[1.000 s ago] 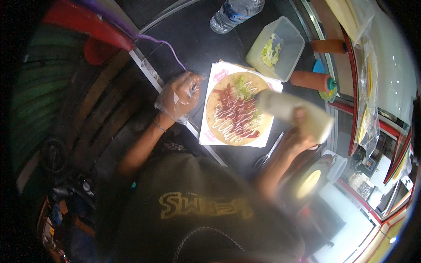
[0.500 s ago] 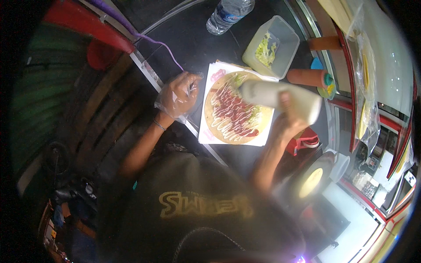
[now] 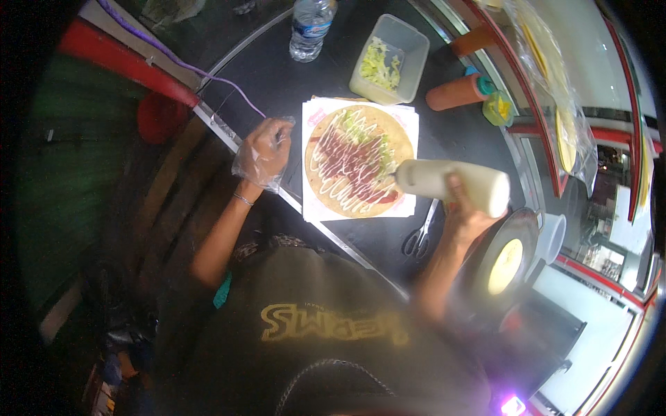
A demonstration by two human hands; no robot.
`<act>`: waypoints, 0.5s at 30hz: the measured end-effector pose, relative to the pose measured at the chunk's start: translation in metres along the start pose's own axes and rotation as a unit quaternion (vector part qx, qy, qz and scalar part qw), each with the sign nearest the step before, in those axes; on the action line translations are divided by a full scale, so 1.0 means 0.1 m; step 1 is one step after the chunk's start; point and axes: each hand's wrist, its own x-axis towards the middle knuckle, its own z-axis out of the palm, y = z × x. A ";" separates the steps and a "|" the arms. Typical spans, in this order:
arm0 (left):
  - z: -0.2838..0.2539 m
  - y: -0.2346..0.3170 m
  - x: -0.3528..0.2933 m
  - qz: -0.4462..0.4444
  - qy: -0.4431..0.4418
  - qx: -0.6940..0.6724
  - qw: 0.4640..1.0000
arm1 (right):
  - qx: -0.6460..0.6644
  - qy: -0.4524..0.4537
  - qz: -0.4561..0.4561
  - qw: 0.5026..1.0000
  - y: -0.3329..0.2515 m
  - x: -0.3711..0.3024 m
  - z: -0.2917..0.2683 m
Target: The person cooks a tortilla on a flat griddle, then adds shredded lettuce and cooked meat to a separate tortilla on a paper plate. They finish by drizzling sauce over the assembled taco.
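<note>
My right hand [image 3: 468, 215] is wrapped round a squeeze bottle [image 3: 427, 178] of white sauce. The bottle lies nearly level, its nozzle pointing left over the right edge of a round flatbread [image 3: 322, 184]. Shredded lettuce [image 3: 355, 126], dark red sauce [image 3: 347, 163] and white zigzag lines cover the flatbread's middle. Under it is a stack of white paper sheets [image 3: 409, 125] with pink print. My left hand [image 3: 266, 151], in a clear plastic glove, hovers by the table edge left of the paper. Its fingers are curled closed, and nothing shows in them.
Behind the paper stand a plastic tub [image 3: 413, 52] of lettuce and a water bottle [image 3: 310, 31]. An orange sauce bottle [image 3: 454, 92] lies right, beside a small yellow-filled cup [image 3: 497, 109]. Scissors [image 3: 416, 241] lie near my right forearm; a round pan [image 3: 524, 232] holds a pale flatbread.
My right hand has brought the squeeze bottle down and rightward across the flatbread, from its upper part to its right edge. The camera view has shifted, and the scissors now show.
</note>
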 end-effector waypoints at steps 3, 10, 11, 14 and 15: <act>-0.02 0.15 -0.14 -0.051 -0.004 -0.124 0.991 | -0.021 0.030 0.042 0.998 0.16 -0.17 -0.20; 0.37 1.17 -0.81 -0.380 -0.544 -0.634 0.397 | 0.166 -0.233 -0.118 0.951 0.35 -0.81 -0.24; 0.48 1.31 -0.85 -0.442 -0.457 -0.675 0.375 | 0.111 -0.246 -0.120 0.955 0.31 -0.89 -0.28; 0.77 1.57 -0.71 -0.478 -0.358 -0.691 0.408 | -0.048 -0.241 -0.177 0.953 0.09 -1.14 -0.52; 0.85 1.64 -0.61 -0.475 -0.363 -0.691 0.407 | -0.097 -0.213 -0.164 0.958 0.02 -1.22 -0.60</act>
